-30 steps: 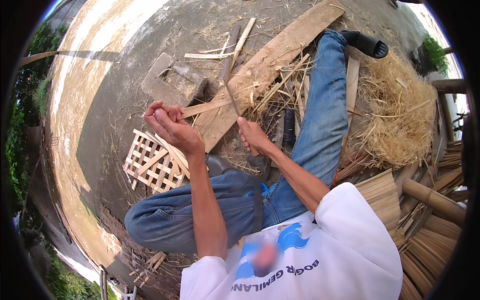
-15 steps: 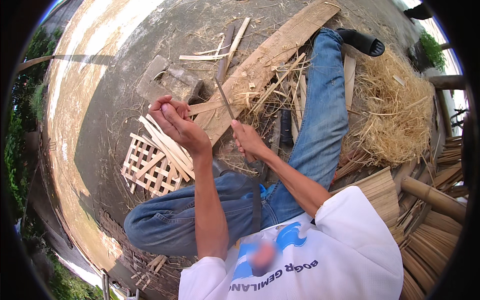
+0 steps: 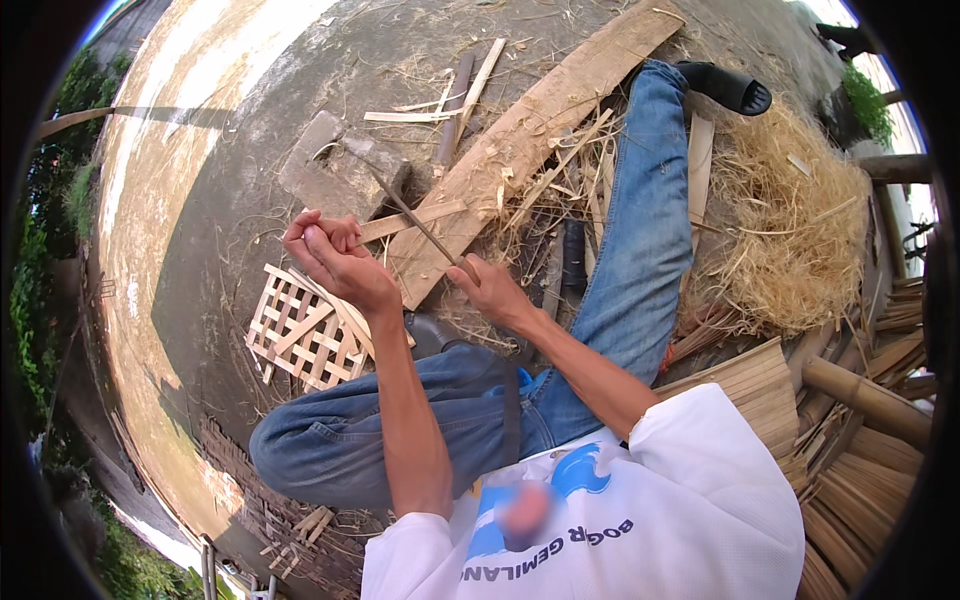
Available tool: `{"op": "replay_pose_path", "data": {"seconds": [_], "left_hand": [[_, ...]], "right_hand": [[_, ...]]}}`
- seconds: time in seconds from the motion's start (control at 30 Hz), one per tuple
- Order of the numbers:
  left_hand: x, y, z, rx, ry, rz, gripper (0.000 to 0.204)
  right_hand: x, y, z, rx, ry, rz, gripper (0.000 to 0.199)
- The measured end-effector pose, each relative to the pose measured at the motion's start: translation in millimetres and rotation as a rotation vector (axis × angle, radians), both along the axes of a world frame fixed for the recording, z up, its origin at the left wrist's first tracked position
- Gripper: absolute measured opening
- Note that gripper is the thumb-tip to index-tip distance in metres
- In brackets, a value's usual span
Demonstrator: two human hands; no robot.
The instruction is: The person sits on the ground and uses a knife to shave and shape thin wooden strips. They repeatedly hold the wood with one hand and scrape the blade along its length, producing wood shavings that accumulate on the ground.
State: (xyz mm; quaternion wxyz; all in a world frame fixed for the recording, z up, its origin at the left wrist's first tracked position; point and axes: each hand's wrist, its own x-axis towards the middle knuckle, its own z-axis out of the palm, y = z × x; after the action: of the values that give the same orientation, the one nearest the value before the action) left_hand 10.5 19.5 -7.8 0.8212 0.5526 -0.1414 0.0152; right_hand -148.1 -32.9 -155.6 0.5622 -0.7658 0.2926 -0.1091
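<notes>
My left hand [image 3: 340, 262] is raised left of centre, its fingers curled around one end of a flat bamboo strip [image 3: 415, 220]. The strip points right, across the lower end of a long wooden board [image 3: 530, 125]. In my right hand [image 3: 493, 290] is the handle of a long, narrow knife [image 3: 405, 208]. Its blade slants up and left, crossing over the strip in view, and the tip appears over a grey stone block [image 3: 345, 165]. Whether blade and strip touch, I cannot tell. Below my left hand lies a woven bamboo lattice [image 3: 300, 335], with pale strips partly hidden by my forearm.
Loose strips and a dark stick [image 3: 455, 110] lie beyond the block. Between the board and my outstretched leg [image 3: 645, 200] are offcuts and a black cylindrical object [image 3: 573, 255]. A heap of shavings [image 3: 790, 225] lies right, near bamboo poles [image 3: 865, 395] and stacked slats.
The knife blade has swung left and lower, from beside the board to over the stone block. My left hand has shifted slightly left and down with the strip. The pale strips by the lattice show less.
</notes>
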Motion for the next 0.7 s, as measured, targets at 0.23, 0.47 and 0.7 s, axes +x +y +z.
{"op": "replay_pose_path", "data": {"seconds": [0.23,0.47,0.7], "left_hand": [[7.1,0.2,-2.1,-0.042,0.044,0.049,0.016],[6.8,6.2,-10.2,-0.094,0.038,0.088,0.021],[7.5,3.0,-5.8,-0.116,0.072,0.091,0.02]], "right_hand": [[-3.5,-3.8,-39.1,0.098,0.077,-0.184,0.053],[9.2,24.7,80.1,0.23,-0.098,-0.015,0.05],[-12.8,-4.8,-7.4,0.078,0.096,-0.176,0.053]]}}
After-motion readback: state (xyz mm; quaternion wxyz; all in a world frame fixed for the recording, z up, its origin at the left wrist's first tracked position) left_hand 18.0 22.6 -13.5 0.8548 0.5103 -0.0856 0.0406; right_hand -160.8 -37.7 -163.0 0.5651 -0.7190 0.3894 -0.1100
